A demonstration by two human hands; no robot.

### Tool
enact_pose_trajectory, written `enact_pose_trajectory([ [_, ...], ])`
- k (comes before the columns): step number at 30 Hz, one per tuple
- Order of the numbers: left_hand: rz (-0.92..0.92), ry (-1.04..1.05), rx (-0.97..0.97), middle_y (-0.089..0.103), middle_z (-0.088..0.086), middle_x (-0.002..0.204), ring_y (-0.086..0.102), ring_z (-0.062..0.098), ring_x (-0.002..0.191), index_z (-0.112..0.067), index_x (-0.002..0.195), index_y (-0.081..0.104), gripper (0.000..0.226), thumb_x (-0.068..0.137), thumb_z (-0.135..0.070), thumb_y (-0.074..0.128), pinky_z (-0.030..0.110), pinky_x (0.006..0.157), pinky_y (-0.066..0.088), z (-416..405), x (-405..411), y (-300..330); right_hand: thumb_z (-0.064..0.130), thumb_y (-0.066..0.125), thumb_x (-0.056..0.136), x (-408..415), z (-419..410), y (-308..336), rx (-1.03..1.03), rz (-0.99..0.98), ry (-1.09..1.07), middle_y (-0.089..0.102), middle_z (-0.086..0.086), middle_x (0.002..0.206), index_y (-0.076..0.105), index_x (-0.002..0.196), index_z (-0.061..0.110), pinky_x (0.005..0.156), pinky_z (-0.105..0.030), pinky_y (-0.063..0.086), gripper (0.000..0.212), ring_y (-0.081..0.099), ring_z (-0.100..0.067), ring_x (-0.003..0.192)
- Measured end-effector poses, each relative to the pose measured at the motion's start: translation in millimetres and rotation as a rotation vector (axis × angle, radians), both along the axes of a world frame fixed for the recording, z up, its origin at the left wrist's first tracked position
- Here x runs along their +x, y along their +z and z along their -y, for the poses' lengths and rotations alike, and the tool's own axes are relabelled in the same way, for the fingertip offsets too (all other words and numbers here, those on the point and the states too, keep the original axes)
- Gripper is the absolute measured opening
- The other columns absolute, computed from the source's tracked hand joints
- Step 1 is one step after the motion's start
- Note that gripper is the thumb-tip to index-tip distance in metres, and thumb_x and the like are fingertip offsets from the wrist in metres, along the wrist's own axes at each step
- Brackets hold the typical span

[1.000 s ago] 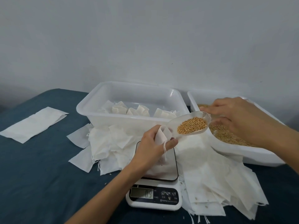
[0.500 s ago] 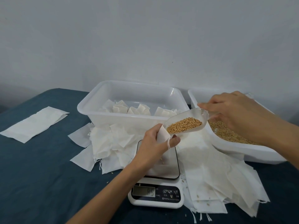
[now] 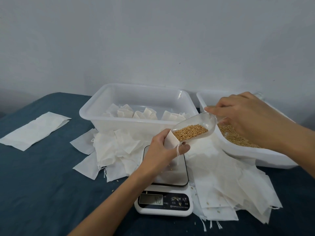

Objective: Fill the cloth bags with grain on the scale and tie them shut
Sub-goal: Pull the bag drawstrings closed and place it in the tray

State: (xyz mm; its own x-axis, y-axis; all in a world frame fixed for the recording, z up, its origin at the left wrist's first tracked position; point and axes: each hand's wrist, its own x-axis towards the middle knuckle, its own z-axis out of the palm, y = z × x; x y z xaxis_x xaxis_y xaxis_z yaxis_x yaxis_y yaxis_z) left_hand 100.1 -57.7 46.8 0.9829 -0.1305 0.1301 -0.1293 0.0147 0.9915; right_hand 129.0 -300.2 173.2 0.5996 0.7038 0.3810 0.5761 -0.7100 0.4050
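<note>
- Cloth bag (image 3: 171,140) sits in the head view just above the scale (image 3: 165,189), at about six o'clock from the middle of the frame, its mouth held open and its drawstring dangling over the platform.
- Left hand (image 3: 162,151) is curled round the bag's neck, thumb pinching it from below, so that's a firm grip.
- Right hand (image 3: 245,119) comes in from three o'clock, fingers wrapped on the handle end of a clear scoop (image 3: 194,129), and it's loaded with grain (image 3: 190,132).
- Scoop's lip is touching the bag's open mouth, tilted down toward it. I judge the pour is right at its start: most of the load is in the scoop.
- Scale's display shows digits, but they're too faint to read with confidence.
- At one o'clock from the scale, the grain tub (image 3: 242,150) holds plenty more.
- At twelve o'clock, the clear bin (image 3: 119,121) holds several plump bags (image 3: 144,114), which look filled and closed, so part of the job seems done.
- What's left looks like a lot: flat bags lie heaped at nine o'clock (image 3: 112,147) and at four o'clock (image 3: 226,184) of the scale, and this one needs filling, weighing and tying.
- Stray kernels dot the blue cloth (image 3: 42,184) and the platform, so spillage at the bag's narrow mouth is the risk here.
</note>
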Motion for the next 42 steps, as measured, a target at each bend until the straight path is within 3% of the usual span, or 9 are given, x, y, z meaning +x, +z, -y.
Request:
enact_pose_trajectory([
  [7,0.014,0.013,0.006,0.076,0.007,0.106,0.069,0.032,0.105,-0.018,0.111,0.071,0.04,0.076,-0.033,0.085,0.048,0.09,0.057,1,0,1,-0.01,0.09,0.06,6,3,-5,0.029,-0.001,0.023,0.069,0.002,0.093,0.071,0.124,0.018,0.078,-0.042,0.047,0.072,0.064,-0.025,0.078],
  [12,0.003,-0.005,-0.014,0.077,0.0,0.103,0.07,0.02,0.096,-0.02,0.111,0.071,0.038,0.078,-0.031,0.085,0.042,0.085,0.056,0,0,0,-0.007,0.088,0.066,5,4,-6,0.058,-0.008,0.049,0.07,0.0,0.094,0.072,0.122,0.016,0.08,-0.044,0.046,0.063,0.064,-0.027,0.08],
  [15,-0.001,-0.013,-0.024,0.075,-0.004,0.097,0.068,0.014,0.092,-0.02,0.112,0.071,0.039,0.077,-0.031,0.085,0.047,0.082,0.057,0,0,0,-0.007,0.086,0.068,3,4,-3,0.06,-0.022,0.041,0.069,-0.001,0.095,0.072,0.123,0.016,0.082,-0.045,0.047,0.06,0.064,-0.028,0.082],
  [20,-0.002,-0.008,-0.026,0.074,0.001,0.098,0.067,0.018,0.092,-0.02,0.109,0.071,0.039,0.075,-0.033,0.084,0.058,0.083,0.057,0,0,1,-0.004,0.086,0.07,-1,3,-1,0.049,-0.02,0.036,0.069,-0.001,0.093,0.072,0.122,0.017,0.081,-0.045,0.046,0.058,0.064,-0.028,0.08],
  [33,-0.006,-0.024,-0.026,0.075,-0.007,0.095,0.068,0.012,0.086,-0.023,0.111,0.071,0.038,0.076,-0.033,0.084,0.046,0.077,0.057,-1,-1,1,-0.005,0.085,0.072,-1,4,-2,0.051,-0.026,0.032,0.069,-0.002,0.093,0.072,0.123,0.016,0.081,-0.047,0.047,0.057,0.063,-0.028,0.079],
  [39,-0.022,-0.014,-0.032,0.075,-0.001,0.095,0.068,0.015,0.087,-0.018,0.113,0.07,0.044,0.074,-0.033,0.083,0.043,0.074,0.055,0,-3,4,-0.001,0.082,0.078,-4,2,-1,0.061,-0.047,0.015,0.069,-0.004,0.096,0.07,0.126,0.016,0.086,-0.046,0.044,0.052,0.063,-0.03,0.085],
  [42,-0.022,-0.004,-0.03,0.075,0.008,0.104,0.07,0.026,0.097,-0.017,0.113,0.07,0.044,0.073,-0.033,0.083,0.049,0.077,0.055,0,-3,4,-0.001,0.082,0.077,-4,1,-1,0.054,-0.048,0.009,0.069,-0.005,0.097,0.07,0.126,0.016,0.086,-0.048,0.045,0.053,0.064,-0.031,0.086],
])
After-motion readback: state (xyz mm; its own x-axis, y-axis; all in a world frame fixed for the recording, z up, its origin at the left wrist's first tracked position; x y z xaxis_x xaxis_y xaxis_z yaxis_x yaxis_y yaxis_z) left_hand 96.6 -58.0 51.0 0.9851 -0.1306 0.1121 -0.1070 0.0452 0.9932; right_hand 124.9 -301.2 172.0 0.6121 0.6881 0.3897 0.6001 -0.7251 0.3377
